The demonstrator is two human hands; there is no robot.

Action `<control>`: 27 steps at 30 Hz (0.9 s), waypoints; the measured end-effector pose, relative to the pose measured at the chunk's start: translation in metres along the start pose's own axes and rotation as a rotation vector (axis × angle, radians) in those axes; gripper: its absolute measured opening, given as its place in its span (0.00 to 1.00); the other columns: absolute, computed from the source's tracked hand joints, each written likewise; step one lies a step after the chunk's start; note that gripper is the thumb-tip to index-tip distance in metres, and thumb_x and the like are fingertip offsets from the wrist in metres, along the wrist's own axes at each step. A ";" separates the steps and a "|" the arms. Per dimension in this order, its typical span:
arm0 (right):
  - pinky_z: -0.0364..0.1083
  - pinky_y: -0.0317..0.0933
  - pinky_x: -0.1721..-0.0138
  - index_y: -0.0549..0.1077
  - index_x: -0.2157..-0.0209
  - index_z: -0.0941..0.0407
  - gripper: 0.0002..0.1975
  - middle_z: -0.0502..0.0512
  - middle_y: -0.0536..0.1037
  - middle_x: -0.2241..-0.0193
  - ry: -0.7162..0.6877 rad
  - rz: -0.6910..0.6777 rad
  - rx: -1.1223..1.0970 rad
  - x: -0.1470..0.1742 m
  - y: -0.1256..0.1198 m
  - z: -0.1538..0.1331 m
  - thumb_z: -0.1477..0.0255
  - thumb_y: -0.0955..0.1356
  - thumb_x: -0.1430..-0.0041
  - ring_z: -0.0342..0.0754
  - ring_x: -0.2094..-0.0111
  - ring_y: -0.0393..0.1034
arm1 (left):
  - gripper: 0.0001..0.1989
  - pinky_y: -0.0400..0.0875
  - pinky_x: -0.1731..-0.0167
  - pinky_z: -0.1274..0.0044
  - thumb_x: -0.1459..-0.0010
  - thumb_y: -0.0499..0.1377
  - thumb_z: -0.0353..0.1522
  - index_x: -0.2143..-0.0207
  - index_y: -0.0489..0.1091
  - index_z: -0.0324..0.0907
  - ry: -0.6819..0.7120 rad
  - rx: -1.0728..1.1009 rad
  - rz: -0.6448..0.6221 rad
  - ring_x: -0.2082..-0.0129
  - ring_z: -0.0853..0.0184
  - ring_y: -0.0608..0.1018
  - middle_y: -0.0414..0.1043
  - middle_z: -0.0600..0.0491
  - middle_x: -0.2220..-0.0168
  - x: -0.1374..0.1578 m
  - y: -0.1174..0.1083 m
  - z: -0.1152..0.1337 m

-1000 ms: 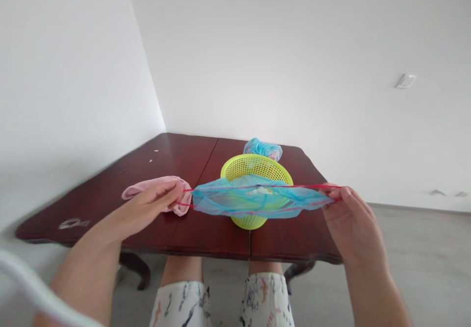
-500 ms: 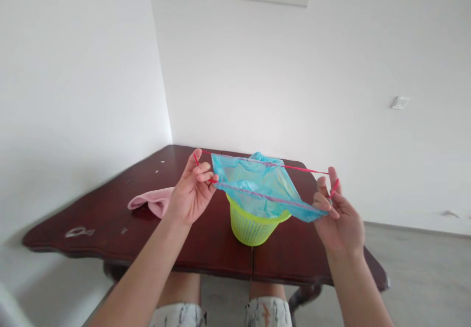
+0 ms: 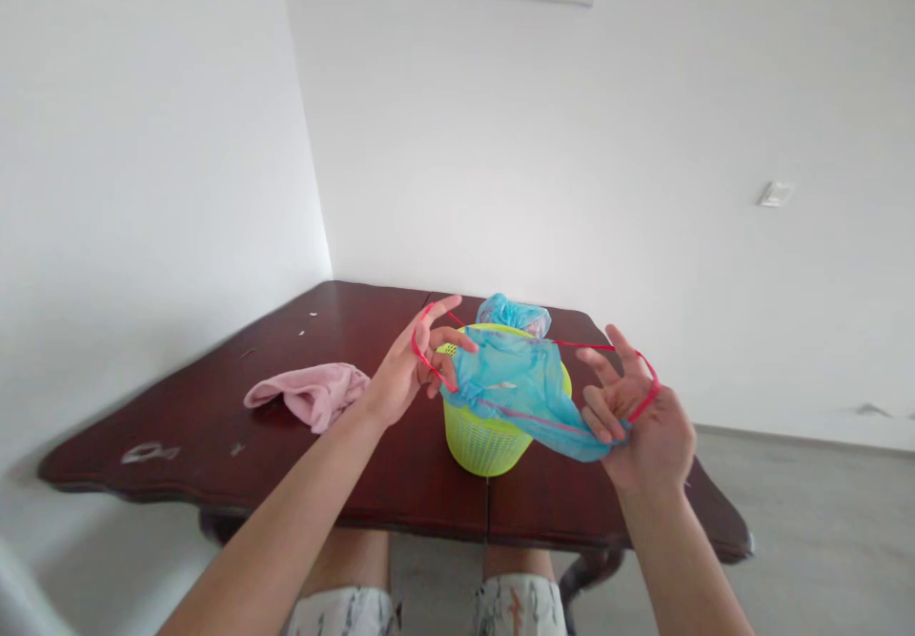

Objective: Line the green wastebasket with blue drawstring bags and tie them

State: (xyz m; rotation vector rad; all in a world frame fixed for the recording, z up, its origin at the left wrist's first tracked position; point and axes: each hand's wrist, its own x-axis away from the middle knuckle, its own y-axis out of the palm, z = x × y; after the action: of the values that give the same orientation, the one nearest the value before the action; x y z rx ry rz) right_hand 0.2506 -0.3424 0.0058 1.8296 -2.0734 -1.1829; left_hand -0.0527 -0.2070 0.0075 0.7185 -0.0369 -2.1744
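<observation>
A thin blue drawstring trash bag (image 3: 515,369) is spread over the mouth of a yellow-green plastic basket (image 3: 490,443), its red drawstring stretched between my hands. My left hand (image 3: 421,359) has one loop of the string around it, its fingers curled at the bag's left edge with the index finger pointing out. Round my right hand (image 3: 636,402) runs the other loop; its lower fingers press on the bag's right edge while the index finger sticks up. Most of the basket's inside is hidden under the film.
A pink cloth (image 3: 315,393) lies crumpled on the dark wooden table (image 3: 400,483), left of the basket. Behind the basket sits a bunched blue bag (image 3: 513,314). A clear plastic scrap (image 3: 152,452) rests near the left edge. White walls stand behind and to the left.
Both hands have moved closer together, the left one shifting right. The bag has dropped lower over the basket and slackened, and the drawstring loops have slid further down my hands.
</observation>
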 end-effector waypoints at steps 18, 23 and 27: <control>0.43 0.51 0.81 0.83 0.32 0.42 0.20 0.48 0.74 0.74 -0.158 -0.088 0.137 0.062 0.013 -0.027 0.64 0.67 0.16 0.41 0.82 0.50 | 0.27 0.81 0.36 0.67 0.25 0.73 0.41 0.27 0.79 0.52 0.746 -0.353 0.399 0.38 0.57 0.82 0.80 0.45 0.34 0.043 0.044 0.045; 0.47 0.65 0.77 0.76 0.24 0.38 0.24 0.55 0.87 0.60 -0.423 -0.223 0.633 0.072 0.053 -0.025 0.66 0.69 0.15 0.45 0.77 0.67 | 0.42 0.88 0.53 0.68 0.21 0.71 0.38 0.14 0.55 0.58 0.462 -0.370 -0.053 0.57 0.62 0.86 0.82 0.50 0.50 0.037 0.090 0.063; 0.55 0.79 0.59 0.77 0.27 0.44 0.25 0.60 0.87 0.50 -0.616 -0.370 1.042 0.070 0.091 -0.041 0.73 0.72 0.20 0.56 0.56 0.82 | 0.64 0.83 0.67 0.73 0.34 0.82 0.39 0.12 0.43 0.59 0.271 -0.565 -0.313 0.66 0.65 0.81 0.80 0.55 0.57 0.034 0.115 0.072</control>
State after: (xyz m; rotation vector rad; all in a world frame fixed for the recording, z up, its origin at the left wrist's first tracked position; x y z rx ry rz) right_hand 0.1850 -0.4277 0.0636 2.5780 -3.2213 -0.8184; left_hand -0.0247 -0.3218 0.0811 0.7071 0.8449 -2.1945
